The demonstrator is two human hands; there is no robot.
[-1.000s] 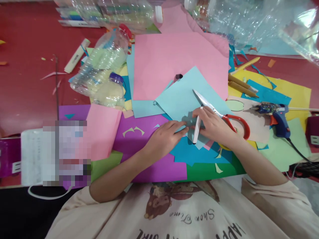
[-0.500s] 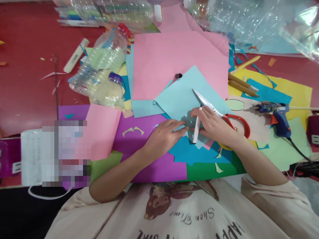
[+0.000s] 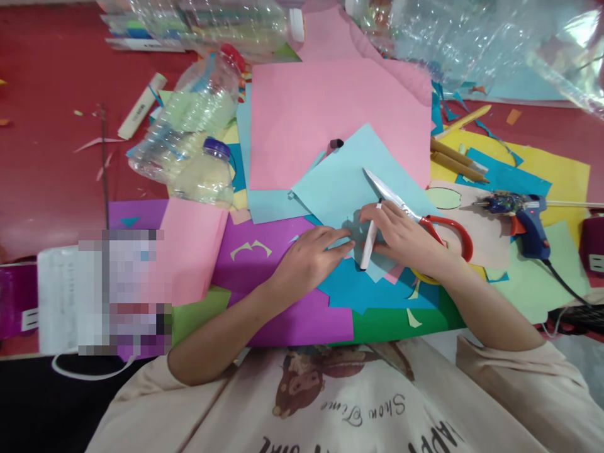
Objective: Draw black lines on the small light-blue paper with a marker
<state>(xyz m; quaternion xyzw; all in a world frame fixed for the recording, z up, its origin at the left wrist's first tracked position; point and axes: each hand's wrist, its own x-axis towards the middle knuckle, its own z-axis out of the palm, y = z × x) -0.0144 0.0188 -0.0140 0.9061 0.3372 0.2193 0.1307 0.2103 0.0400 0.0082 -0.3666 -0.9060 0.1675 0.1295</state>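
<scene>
A white marker (image 3: 369, 244) is held in my right hand (image 3: 399, 238), slanting between the fingers with its dark lower end toward me. My left hand (image 3: 314, 255) lies with its fingers stretched out at the lower left edge of a light blue sheet (image 3: 365, 167). A thin dark mark shows on the sheet near those fingertips. Red-handled scissors (image 3: 391, 194) lie on the sheet, their blades pointing up and left; my right hand partly covers them. A black marker cap (image 3: 336, 143) rests at the sheet's upper left edge on pink paper (image 3: 330, 100).
A blue hot glue gun (image 3: 533, 233) lies to the right on coloured paper, its cord running toward me. Brown pens (image 3: 457, 160) are above it. Clear plastic bottles (image 3: 193, 107) lie left and along the back. Folded pink paper (image 3: 191, 251) and purple sheets (image 3: 292, 327) lie nearer.
The marker's lower end has swung slightly left in my right hand. Both hands stay in nearly the same place, and the whole view has shifted a little.
</scene>
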